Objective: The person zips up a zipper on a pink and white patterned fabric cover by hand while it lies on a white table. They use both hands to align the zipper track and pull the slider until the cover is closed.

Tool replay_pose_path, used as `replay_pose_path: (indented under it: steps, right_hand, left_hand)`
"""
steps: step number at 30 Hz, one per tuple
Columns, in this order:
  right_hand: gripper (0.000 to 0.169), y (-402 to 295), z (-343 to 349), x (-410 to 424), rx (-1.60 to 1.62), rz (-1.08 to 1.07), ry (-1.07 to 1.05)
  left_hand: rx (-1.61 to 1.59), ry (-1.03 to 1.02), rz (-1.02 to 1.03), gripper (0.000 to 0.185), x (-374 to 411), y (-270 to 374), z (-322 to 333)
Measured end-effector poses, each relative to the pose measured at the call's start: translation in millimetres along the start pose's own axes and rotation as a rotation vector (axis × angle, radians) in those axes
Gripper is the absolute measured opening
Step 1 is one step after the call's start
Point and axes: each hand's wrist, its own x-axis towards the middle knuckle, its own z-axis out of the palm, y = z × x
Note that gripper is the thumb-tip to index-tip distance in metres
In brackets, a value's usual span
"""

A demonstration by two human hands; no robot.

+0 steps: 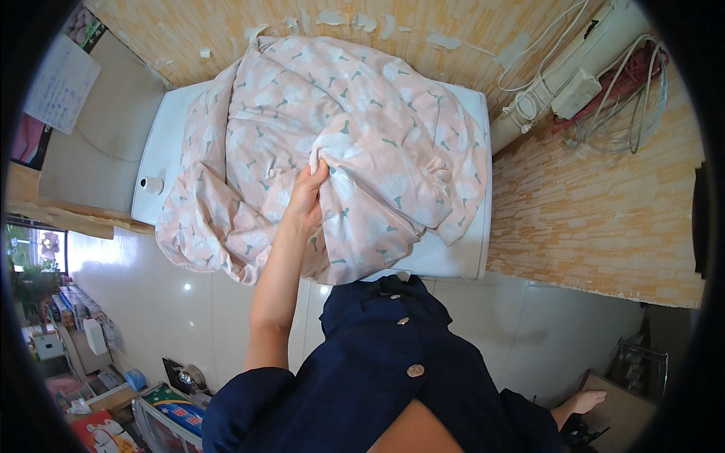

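A pink patterned quilt (362,141) lies bunched and rumpled over a white padded table top (488,170). Near its middle, my left hand (308,195) grips a raised fold of the fabric between thumb and fingers. My right hand (589,401) is far off at the lower right, away from the quilt, over a brown surface (623,396); whether it touches that surface I cannot tell. Its fingers look extended, and nothing shows in it. On the left end of the table top stands a spool of white thread (152,184), beside the quilt.
A patterned, peeling wall (328,20) borders the table's far side. Coiled cables (634,113) and a white power strip (576,93) hang at the upper right. A handwritten sheet (62,85) is at the upper left. Boxes and a glass-topped freezer (170,419) stand at the lower left.
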Motion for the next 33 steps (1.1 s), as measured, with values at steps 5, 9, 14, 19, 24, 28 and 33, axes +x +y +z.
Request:
replay_pose_path:
  steps: [5,9,14,19,24,28,33]
  right_hand:
    - [0.023,75.8,30.6,43.8,-0.109,-0.135,0.442]
    - [0.035,-92.9,16.5,-15.7,0.994,-0.054,-0.116]
    - [0.025,-333.8,-311.2,-152.0,1.48,-0.364,-0.862]
    - [0.04,-428.8,-461.3,-179.2,1.856,-1.228,-1.399]
    - [0.031,-447.0,-482.6,-178.9,1.815,-1.306,-1.732]
    - [0.019,-455.0,-477.5,-173.9,2.066,-1.097,-1.589]
    - [0.02,-447.9,-477.2,-151.8,2.108,-1.003,-1.383]
  left_hand:
    - [-0.088,-0.026,-0.046,0.034,7.2,-20.9,-7.2]
    - [-0.079,-0.122,-0.076,0.04,-13.6,-15.0,18.4]
    - [-0.004,-0.299,-0.248,0.055,-34.4,-23.2,47.1]
    - [0.134,-0.396,-0.281,0.052,-56.5,-25.6,65.8]
    - [0.492,-0.345,-0.198,0.049,-68.2,-5.3,71.5]
    - [0.936,-0.331,-0.269,0.048,-59.5,-1.5,70.9]
    - [1.074,-0.254,0.025,0.052,-64.5,-10.4,42.9]
